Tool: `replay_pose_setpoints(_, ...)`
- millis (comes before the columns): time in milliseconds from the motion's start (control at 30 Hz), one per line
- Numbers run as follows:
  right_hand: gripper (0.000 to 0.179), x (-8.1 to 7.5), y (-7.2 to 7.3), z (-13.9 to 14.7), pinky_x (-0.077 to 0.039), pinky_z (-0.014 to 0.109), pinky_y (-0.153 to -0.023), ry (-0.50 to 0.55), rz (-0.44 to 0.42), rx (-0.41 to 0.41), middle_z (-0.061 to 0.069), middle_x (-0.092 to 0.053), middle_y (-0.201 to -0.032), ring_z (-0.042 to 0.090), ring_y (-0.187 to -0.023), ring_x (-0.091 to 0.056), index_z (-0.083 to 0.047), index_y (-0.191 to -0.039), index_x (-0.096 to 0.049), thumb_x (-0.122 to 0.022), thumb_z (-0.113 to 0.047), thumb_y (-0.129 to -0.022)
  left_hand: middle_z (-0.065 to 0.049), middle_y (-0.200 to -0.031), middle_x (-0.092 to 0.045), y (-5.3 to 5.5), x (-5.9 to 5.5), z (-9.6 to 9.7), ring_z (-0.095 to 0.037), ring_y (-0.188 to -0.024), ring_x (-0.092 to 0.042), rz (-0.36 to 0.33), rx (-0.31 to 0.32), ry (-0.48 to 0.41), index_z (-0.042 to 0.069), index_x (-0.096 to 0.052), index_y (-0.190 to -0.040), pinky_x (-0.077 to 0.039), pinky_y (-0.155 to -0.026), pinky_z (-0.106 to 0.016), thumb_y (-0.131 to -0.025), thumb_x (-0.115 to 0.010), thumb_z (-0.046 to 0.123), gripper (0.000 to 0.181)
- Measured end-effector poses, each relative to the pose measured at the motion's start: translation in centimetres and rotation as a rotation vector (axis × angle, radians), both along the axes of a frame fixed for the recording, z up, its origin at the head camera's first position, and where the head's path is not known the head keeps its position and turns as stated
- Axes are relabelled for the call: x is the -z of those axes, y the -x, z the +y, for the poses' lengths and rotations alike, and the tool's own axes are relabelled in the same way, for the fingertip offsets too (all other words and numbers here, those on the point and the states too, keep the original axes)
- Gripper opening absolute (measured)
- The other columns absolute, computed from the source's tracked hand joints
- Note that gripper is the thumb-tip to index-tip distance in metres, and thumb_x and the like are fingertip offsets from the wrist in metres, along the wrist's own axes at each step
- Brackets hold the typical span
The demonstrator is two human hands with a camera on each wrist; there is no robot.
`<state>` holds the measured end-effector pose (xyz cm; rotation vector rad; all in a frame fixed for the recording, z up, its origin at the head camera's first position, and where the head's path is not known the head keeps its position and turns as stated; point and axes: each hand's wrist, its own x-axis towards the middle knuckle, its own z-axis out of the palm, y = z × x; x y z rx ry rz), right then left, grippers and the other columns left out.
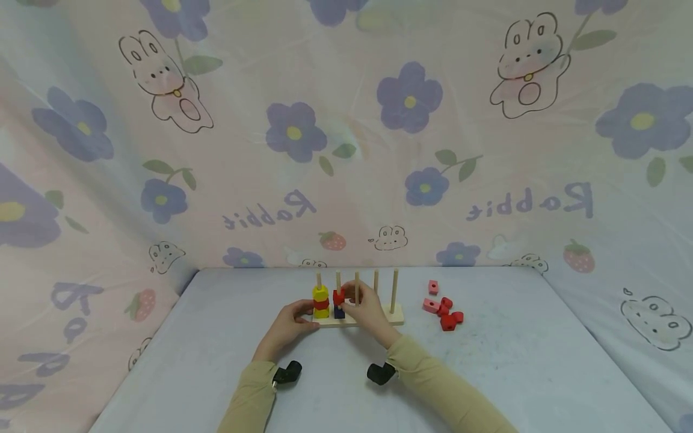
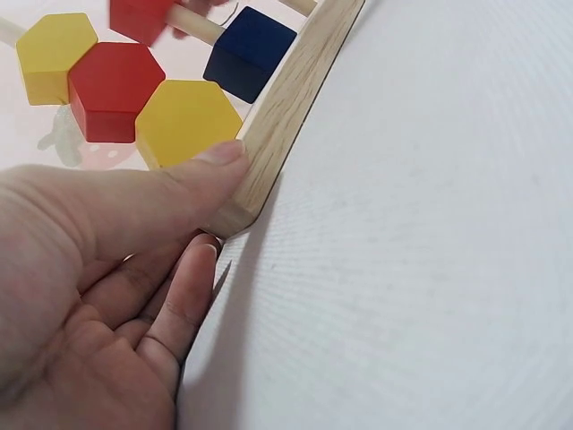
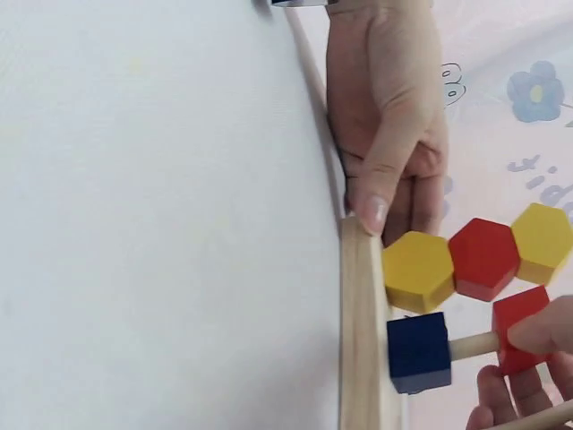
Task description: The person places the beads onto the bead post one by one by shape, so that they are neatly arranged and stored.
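A wooden peg stand (image 1: 397, 315) with several upright pegs stands on the table. My left hand (image 1: 288, 328) grips its left end, thumb (image 2: 210, 170) on the base's front edge. The leftmost peg carries a yellow hexagonal block (image 2: 190, 121), a red hexagonal block (image 2: 112, 90) and another yellow hexagonal block (image 2: 55, 55) on top. On the second peg, a dark blue square block (image 3: 419, 351) sits at the base. Above it, with a gap between, my right hand (image 1: 370, 308) pinches a red block (image 3: 512, 313) threaded on that peg.
Right of the stand lie loose blocks: two pink ones (image 1: 433, 287) and several red ones (image 1: 448, 323). A cloth (image 1: 352, 180) printed with flowers and rabbits hangs behind the white table (image 1: 520, 361).
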<state>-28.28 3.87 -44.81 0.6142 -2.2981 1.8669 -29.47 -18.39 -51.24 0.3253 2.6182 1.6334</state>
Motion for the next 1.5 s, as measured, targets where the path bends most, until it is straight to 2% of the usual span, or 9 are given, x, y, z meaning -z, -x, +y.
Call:
replay_pose_setpoints(200,0.031,3.9,2.0,0.0,-0.049,0.04,-0.087,-0.041,-0.039,0.041,0.011,-0.064,-0.105,0.028,-0.1,-0.06,0.0,-0.109,-0.06,-0.067,0.007,-0.08,-0.008,-0.115,-0.062,-0.1,0.0,0.0,-0.019,-0.083,-0.059,0.0,-0.009,-0.002,0.009,-0.058,-0.128,-0.05,-0.077,-0.033,-0.079,-0.078,0.011,0.053)
replay_pose_setpoints(367,0.03,4.3,1.9,-0.1,-0.051,0.035,-0.084,-0.063,-0.065,0.048,0.012,-0.064,-0.105,0.027,-0.1,-0.059,0.0,-0.109,-0.059,-0.066,0.007,-0.081,-0.008,-0.116,-0.062,0.0,0.1,0.0,-0.018,-0.083,-0.058,-0.004,-0.016,0.006,0.01,-0.058,-0.128,-0.049,-0.078,-0.032,-0.079,-0.079,0.012,0.054)
replay_pose_setpoints(500,0.03,4.4,1.7,0.1,-0.05,0.039,-0.086,-0.081,-0.028,0.057,0.015,-0.064,-0.107,0.03,-0.102,-0.059,0.001,-0.11,-0.059,-0.066,0.007,-0.081,-0.008,-0.115,-0.062,0.0,0.2,0.0,-0.018,-0.083,-0.057,0.002,-0.016,0.009,0.009,-0.058,-0.128,-0.049,-0.077,-0.033,-0.079,-0.079,0.013,0.054)
replay_pose_setpoints(700,0.043,4.7,0.7,1.1,-0.042,0.049,-0.097,-0.086,0.024,0.038,0.024,-0.06,-0.118,0.039,-0.114,-0.054,0.008,-0.121,-0.053,-0.066,0.01,-0.079,-0.009,-0.116,-0.062,0.0,0.3,0.2,-0.019,-0.083,-0.059,-0.005,0.005,-0.003,0.008,-0.058,-0.129,-0.05,-0.077,-0.032,-0.079,-0.079,0.012,0.054)
replay_pose_setpoints(800,0.055,4.8,0.0,1.8,-0.038,0.048,-0.1,-0.092,0.018,0.025,0.028,-0.055,-0.124,0.041,-0.119,-0.05,0.011,-0.129,-0.047,-0.068,0.01,-0.078,-0.01,-0.117,-0.062,0.0,0.3,0.2,-0.02,-0.082,-0.059,0.002,0.008,-0.004,0.008,-0.058,-0.129,-0.051,-0.077,-0.032,-0.079,-0.078,0.011,0.054)
replay_pose_setpoints(933,0.063,4.8,-1.2,2.9,-0.037,0.047,-0.102,-0.107,0.002,0.018,0.027,-0.05,-0.132,0.04,-0.122,-0.047,0.007,-0.136,-0.042,-0.068,0.007,-0.079,-0.01,-0.117,-0.062,0.0,0.4,0.1,-0.019,-0.082,-0.059,0.011,0.001,-0.003,0.007,-0.058,-0.128,-0.05,-0.077,-0.032,-0.079,-0.078,0.01,0.053)
replay_pose_setpoints(1233,0.053,4.9,-3.6,6.9,-0.037,0.05,-0.1,-0.119,-0.014,-0.029,0.022,-0.054,-0.127,0.037,-0.118,-0.051,0.004,-0.132,-0.047,-0.068,0.006,-0.083,-0.011,-0.117,-0.061,0.0,0.4,0.0,-0.019,-0.083,-0.058,0.017,0.012,-0.007,0.007,-0.058,-0.128,-0.05,-0.077,-0.032,-0.079,-0.079,0.013,0.053)
replay_pose_setpoints(1400,0.051,4.8,-4.2,10.2,-0.039,0.049,-0.099,-0.181,-0.025,-0.001,0.02,-0.058,-0.123,0.035,-0.115,-0.053,0.003,-0.131,-0.049,-0.068,0.006,-0.083,-0.01,-0.117,-0.061,-0.1,0.4,0.1,-0.019,-0.085,-0.058,0.005,-0.009,-0.007,0.007,-0.058,-0.128,-0.05,-0.078,-0.033,-0.078,-0.079,0.012,0.054)
replay_pose_setpoints(1500,0.051,4.6,-4.3,12.4,-0.039,0.05,-0.099,-0.214,-0.026,0.043,0.019,-0.059,-0.121,0.035,-0.114,-0.054,0.002,-0.13,-0.05,-0.069,0.005,-0.083,-0.011,-0.117,-0.061,-0.2,0.3,0.2,-0.02,-0.086,-0.058,0.008,-0.022,-0.001,0.007,-0.058,-0.128,-0.05,-0.079,-0.033,-0.078,-0.079,0.012,0.054)
